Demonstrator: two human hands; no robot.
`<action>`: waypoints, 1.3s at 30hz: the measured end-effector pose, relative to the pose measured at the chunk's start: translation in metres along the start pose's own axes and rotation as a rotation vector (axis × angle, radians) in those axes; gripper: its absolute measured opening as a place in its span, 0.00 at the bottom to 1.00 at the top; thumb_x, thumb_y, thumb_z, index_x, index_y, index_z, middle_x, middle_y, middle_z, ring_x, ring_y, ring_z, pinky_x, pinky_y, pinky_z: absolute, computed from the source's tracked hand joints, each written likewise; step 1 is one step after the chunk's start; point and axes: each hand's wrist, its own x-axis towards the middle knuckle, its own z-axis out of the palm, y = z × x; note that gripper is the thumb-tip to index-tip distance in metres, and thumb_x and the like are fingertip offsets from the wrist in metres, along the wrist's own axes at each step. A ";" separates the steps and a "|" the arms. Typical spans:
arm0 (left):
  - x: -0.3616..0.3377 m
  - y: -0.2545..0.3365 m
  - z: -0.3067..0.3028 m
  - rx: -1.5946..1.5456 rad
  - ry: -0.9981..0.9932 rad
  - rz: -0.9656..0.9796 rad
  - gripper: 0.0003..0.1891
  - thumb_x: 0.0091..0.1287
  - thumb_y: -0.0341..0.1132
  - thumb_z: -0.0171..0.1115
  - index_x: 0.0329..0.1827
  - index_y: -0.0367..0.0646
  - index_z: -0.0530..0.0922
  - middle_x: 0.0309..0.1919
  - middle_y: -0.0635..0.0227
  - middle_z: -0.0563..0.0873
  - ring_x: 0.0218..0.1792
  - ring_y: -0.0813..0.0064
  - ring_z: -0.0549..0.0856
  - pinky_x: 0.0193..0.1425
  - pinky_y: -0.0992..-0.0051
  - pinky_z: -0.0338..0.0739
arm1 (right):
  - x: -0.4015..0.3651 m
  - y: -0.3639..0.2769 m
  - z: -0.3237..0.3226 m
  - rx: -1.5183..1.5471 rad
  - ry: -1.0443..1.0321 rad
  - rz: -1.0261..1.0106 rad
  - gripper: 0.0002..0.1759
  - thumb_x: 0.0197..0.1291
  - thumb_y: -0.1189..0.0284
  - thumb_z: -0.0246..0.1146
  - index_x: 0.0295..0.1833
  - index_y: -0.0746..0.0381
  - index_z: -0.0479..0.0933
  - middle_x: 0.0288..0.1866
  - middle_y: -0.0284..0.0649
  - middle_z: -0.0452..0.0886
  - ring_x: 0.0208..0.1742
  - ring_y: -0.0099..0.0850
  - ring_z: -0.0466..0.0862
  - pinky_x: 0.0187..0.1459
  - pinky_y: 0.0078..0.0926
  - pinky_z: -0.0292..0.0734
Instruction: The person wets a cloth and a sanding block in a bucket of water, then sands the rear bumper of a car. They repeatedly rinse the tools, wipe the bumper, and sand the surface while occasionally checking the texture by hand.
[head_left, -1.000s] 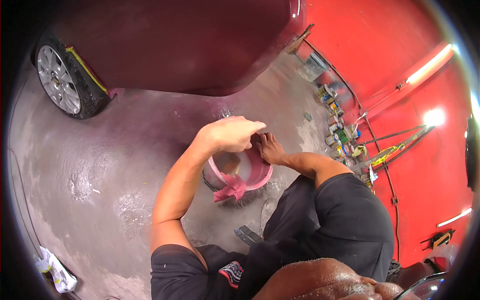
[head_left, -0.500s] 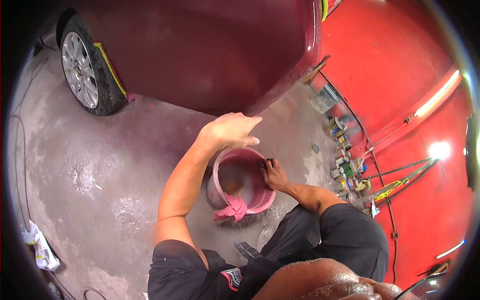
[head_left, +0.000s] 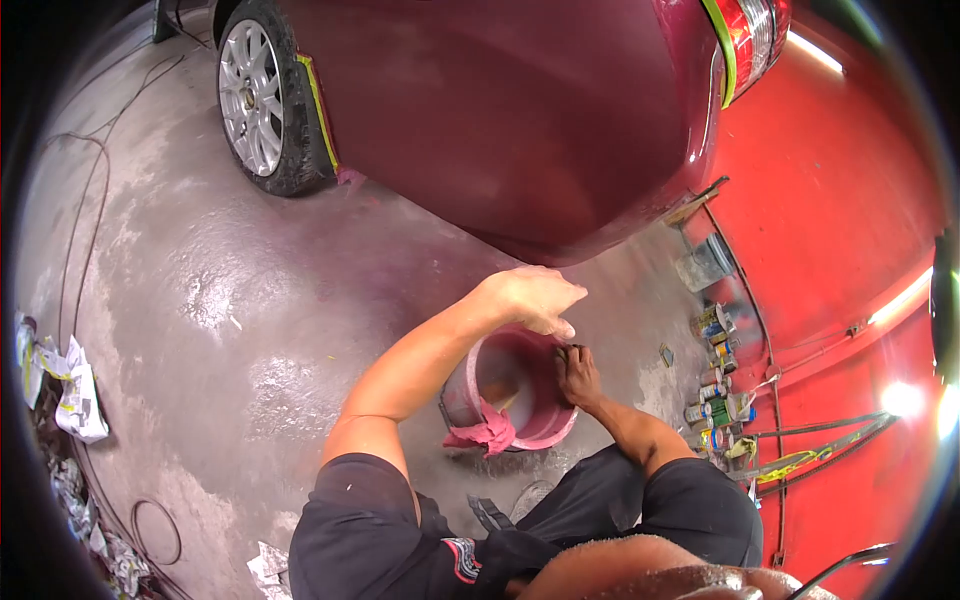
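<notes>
A pink-stained bucket [head_left: 458, 392] stands on the floor in front of me, with cloudy liquid at its bottom and a small tan thing in it. Over its near rim hangs a wet pink cloth [head_left: 484, 431]. My right hand [head_left: 577, 377] grips the right side of the rim, fingers curled over the edge. Above the far rim, my left hand [head_left: 535, 300] is held out empty, thumb apart from the extended fingers. Just beyond it is the lower edge of a dark maroon car panel [head_left: 520, 130].
The car's wheel [head_left: 252, 98] and yellow-green masking tape [head_left: 318, 115] are at upper left, its tail light [head_left: 757, 40] at upper right. Several paint cans [head_left: 712, 322] line the red wall [head_left: 820, 180]. Crumpled paper [head_left: 80, 395] and a hose [head_left: 85, 250] lie at left.
My view has shifted, bringing the tail light and more of the left floor into sight. My left hand has moved right across the far rim, nearer my right hand, which keeps its grip.
</notes>
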 end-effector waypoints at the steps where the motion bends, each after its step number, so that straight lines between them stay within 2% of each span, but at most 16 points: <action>1: 0.000 0.001 0.001 0.008 0.004 0.004 0.37 0.63 0.47 0.67 0.71 0.31 0.70 0.37 0.46 0.89 0.45 0.49 0.88 0.53 0.56 0.80 | 0.000 -0.003 -0.002 -0.015 -0.025 0.041 0.20 0.70 0.63 0.61 0.61 0.63 0.71 0.55 0.57 0.74 0.54 0.58 0.79 0.52 0.52 0.79; 5: 0.002 -0.002 0.005 0.006 0.015 0.012 0.37 0.64 0.48 0.67 0.72 0.33 0.70 0.37 0.47 0.89 0.47 0.49 0.88 0.55 0.56 0.80 | 0.002 -0.004 -0.002 -0.014 -0.003 -0.003 0.21 0.70 0.63 0.61 0.61 0.63 0.70 0.54 0.58 0.74 0.54 0.59 0.79 0.52 0.53 0.79; 8: 0.002 -0.004 0.006 0.014 -0.006 0.005 0.37 0.65 0.48 0.67 0.72 0.34 0.69 0.41 0.48 0.89 0.51 0.49 0.86 0.58 0.55 0.78 | 0.002 -0.009 -0.004 -0.033 0.053 -0.069 0.16 0.70 0.67 0.60 0.56 0.64 0.70 0.51 0.54 0.75 0.50 0.57 0.78 0.47 0.51 0.78; 10: 0.003 -0.005 0.006 0.007 -0.023 -0.013 0.37 0.64 0.48 0.68 0.72 0.35 0.70 0.45 0.48 0.89 0.55 0.48 0.84 0.62 0.55 0.76 | 0.003 -0.013 -0.007 -0.036 0.034 -0.043 0.16 0.70 0.66 0.60 0.56 0.64 0.70 0.50 0.54 0.75 0.50 0.57 0.78 0.47 0.51 0.78; 17: 0.009 -0.010 0.012 0.009 -0.018 -0.001 0.36 0.64 0.48 0.67 0.71 0.35 0.71 0.50 0.48 0.87 0.56 0.47 0.84 0.62 0.54 0.76 | 0.002 -0.003 0.001 -0.095 -0.009 0.010 0.16 0.71 0.64 0.60 0.57 0.62 0.70 0.51 0.54 0.74 0.51 0.56 0.78 0.46 0.52 0.79; 19: 0.006 -0.003 0.003 -0.009 -0.113 -0.038 0.35 0.65 0.48 0.67 0.70 0.35 0.71 0.51 0.48 0.87 0.56 0.47 0.84 0.61 0.54 0.77 | 0.003 -0.003 -0.001 -0.075 0.011 -0.058 0.20 0.69 0.65 0.60 0.60 0.65 0.69 0.50 0.60 0.74 0.50 0.61 0.79 0.47 0.55 0.79; 23: 0.006 -0.005 0.006 0.014 -0.057 -0.008 0.35 0.65 0.48 0.67 0.70 0.36 0.71 0.50 0.48 0.87 0.56 0.48 0.84 0.60 0.54 0.78 | 0.004 -0.012 -0.008 -0.064 -0.026 0.005 0.20 0.70 0.65 0.60 0.60 0.65 0.69 0.51 0.60 0.74 0.50 0.61 0.79 0.47 0.55 0.79; 31: -0.003 -0.001 0.003 0.019 -0.054 -0.060 0.37 0.66 0.50 0.66 0.73 0.37 0.69 0.59 0.49 0.84 0.64 0.49 0.79 0.67 0.55 0.75 | 0.002 -0.014 -0.009 -0.054 -0.047 0.052 0.19 0.71 0.62 0.59 0.59 0.63 0.70 0.54 0.59 0.74 0.53 0.61 0.79 0.50 0.55 0.80; 39: 0.005 -0.008 0.008 0.033 -0.058 -0.022 0.38 0.65 0.49 0.66 0.74 0.38 0.69 0.55 0.47 0.86 0.60 0.50 0.83 0.66 0.57 0.76 | 0.000 0.001 0.002 -0.089 -0.033 0.052 0.19 0.71 0.63 0.60 0.58 0.63 0.70 0.54 0.58 0.74 0.53 0.60 0.79 0.51 0.54 0.80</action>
